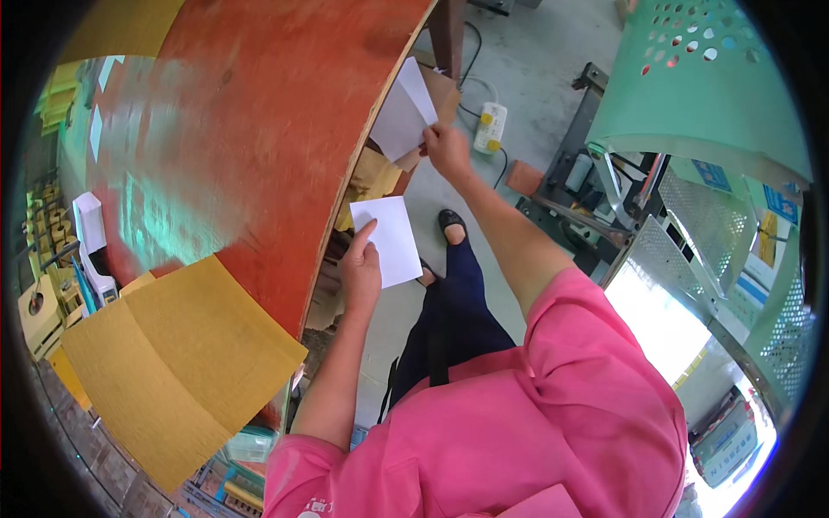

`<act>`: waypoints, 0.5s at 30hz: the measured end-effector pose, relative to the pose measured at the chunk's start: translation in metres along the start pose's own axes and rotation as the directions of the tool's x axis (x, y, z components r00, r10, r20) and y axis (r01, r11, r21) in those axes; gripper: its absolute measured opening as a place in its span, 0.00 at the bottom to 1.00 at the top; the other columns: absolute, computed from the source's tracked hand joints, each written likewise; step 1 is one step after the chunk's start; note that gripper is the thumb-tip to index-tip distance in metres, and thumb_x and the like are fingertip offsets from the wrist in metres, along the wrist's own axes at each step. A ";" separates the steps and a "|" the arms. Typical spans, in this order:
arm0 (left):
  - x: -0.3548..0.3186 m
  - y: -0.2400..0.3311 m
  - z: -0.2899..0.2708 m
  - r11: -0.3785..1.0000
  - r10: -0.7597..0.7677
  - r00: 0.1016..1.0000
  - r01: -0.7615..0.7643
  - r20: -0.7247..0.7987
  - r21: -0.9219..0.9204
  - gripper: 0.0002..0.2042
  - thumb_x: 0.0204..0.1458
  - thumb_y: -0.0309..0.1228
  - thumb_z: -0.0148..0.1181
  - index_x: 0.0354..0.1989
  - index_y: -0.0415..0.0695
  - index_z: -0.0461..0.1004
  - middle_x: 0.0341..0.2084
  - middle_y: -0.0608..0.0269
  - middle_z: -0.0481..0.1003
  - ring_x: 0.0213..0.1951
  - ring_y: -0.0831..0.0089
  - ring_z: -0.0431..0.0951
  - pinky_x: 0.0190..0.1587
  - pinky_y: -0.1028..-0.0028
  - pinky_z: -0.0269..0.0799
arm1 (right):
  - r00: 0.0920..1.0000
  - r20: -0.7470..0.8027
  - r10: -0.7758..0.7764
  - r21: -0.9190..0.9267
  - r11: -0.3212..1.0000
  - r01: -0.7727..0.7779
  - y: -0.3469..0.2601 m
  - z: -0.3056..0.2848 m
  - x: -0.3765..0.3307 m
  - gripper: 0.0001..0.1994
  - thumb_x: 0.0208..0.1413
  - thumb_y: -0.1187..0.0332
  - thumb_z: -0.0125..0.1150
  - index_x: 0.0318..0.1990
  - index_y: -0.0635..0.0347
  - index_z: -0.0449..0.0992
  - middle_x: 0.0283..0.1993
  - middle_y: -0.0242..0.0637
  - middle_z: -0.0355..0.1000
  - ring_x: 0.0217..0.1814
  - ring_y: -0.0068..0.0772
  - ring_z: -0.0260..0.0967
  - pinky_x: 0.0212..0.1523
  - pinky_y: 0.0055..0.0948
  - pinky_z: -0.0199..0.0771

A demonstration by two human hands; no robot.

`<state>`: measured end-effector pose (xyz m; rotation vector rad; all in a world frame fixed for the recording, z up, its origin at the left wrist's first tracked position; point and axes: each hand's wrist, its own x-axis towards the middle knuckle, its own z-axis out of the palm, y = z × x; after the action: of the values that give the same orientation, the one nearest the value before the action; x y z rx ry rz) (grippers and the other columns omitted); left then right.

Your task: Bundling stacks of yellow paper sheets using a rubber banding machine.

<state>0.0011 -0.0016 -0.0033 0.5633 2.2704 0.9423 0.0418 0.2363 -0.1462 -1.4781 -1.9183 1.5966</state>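
My left hand (361, 268) is closed on a white sheet of paper (391, 246), with the forefinger laid along its face and the thumb hidden behind or beside it. Ahead and to the right, my right hand (445, 148) pinches the edge of another white paper (402, 116), which looks folded or doubled, with one part in shade. That second paper sits just past the table's right edge, over a brown cardboard piece (446, 97). The sheet in my left hand is held in the air beside the same edge.
A red-brown tabletop (259, 129) fills the left, with a bent cardboard sheet (186, 363) at its near corner. A power strip (490, 128) with cables lies on the grey floor. At right stand a green perforated panel (708, 104) and a metal machine frame (574, 194).
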 end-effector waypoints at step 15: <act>-0.022 0.075 0.012 0.966 0.083 0.994 -0.063 0.071 -0.252 0.11 0.58 0.30 0.57 0.42 0.35 0.77 0.33 0.57 0.79 0.35 0.75 0.77 0.40 0.74 0.71 | 0.769 -0.145 -0.622 -0.334 0.762 0.554 -0.081 -0.093 -0.197 0.05 0.43 0.75 0.65 0.27 0.58 0.74 0.30 0.40 0.74 0.32 0.46 0.72 0.35 0.38 0.71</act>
<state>0.0365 0.0408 0.0538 0.5655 2.0309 1.1992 0.1553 0.1443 0.0340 -0.9248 -2.2088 0.8432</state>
